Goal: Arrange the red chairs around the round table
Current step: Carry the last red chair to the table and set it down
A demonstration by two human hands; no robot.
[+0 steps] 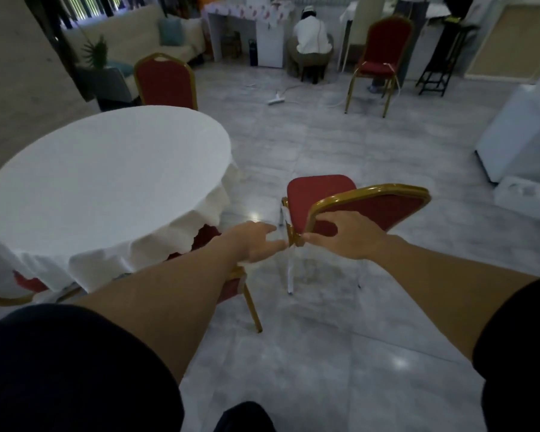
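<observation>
- The round table under its white cloth fills the left.
- A red chair with a gold frame stands just right of it, tilted.
- The right hand grips the gold edge of that chair's backrest, fingers wrapped over it.
- The left hand is spread, fingers loose, reaching to the frame; contact unclear.

**What Things Are Made Of**

The chair under the right hand has soft red cloth and a shiny gold metal frame. Left of the left hand, the round table wears a smooth white cloth. The floor below both hands is glossy grey tile.
</observation>
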